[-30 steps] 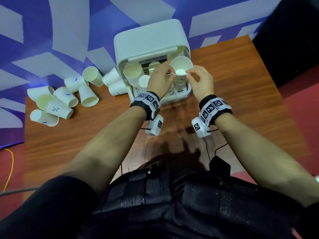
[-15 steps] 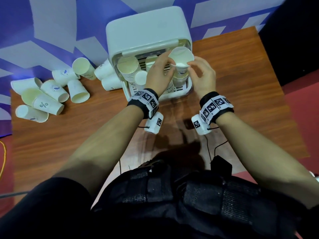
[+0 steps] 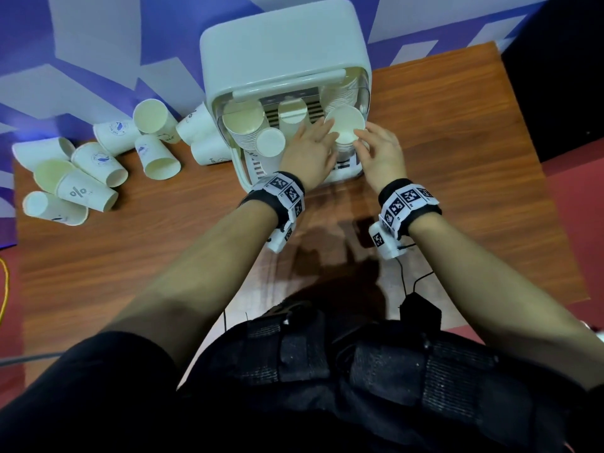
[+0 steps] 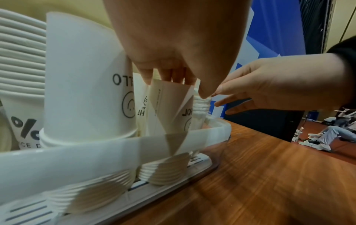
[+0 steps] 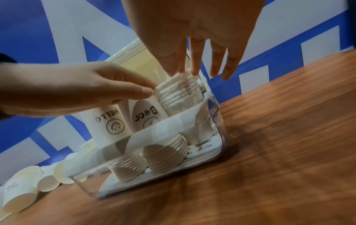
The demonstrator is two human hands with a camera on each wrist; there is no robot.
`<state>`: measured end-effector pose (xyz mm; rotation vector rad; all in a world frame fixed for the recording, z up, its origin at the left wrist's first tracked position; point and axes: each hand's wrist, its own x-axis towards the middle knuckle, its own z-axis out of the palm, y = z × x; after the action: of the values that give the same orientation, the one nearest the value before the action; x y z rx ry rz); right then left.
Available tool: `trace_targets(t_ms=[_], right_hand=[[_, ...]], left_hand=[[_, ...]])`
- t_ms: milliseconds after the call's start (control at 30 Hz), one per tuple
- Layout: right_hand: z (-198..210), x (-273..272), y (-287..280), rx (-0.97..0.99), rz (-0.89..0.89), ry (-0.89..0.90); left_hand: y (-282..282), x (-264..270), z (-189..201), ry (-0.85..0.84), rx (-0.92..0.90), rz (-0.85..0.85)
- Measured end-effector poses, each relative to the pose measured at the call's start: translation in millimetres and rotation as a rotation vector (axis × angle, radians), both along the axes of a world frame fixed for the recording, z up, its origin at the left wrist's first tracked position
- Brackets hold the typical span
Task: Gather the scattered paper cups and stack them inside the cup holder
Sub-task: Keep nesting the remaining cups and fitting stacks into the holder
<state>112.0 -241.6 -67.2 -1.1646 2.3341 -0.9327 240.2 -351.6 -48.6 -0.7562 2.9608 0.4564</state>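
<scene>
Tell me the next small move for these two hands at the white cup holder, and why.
Probably let go and reach the left hand toward the scattered white paper cups on the brown wooden table. The top cup already sits nested on the right-hand stack in the white plastic cup holder, and the right hand touches its rim with straight fingers.

Exhibition-like hall: blue-white graphic wall (image 3: 98,44), wooden table (image 3: 457,191)

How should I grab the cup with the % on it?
The % cup lies on its side, open mouth toward the wall, among other cups on the table. Probably come from above and pinch across its round middle; another cup crowds the rim.
</scene>
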Motion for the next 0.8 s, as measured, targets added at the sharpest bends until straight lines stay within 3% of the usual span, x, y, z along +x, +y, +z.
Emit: trace_targets(t_ms=[300,567,800], right_hand=[[-5,7,6,0.084,-0.007,-0.050],[0,37,15,-0.102,-0.052,0.055],[18,86,13,-0.156,0.081,0.004]], left_hand=[[4,3,-2,-0.116,-0.034,-0.028],[7,28,12,0.041,0.021,-0.091],[11,78,26,0.124,0.039,-0.031]])
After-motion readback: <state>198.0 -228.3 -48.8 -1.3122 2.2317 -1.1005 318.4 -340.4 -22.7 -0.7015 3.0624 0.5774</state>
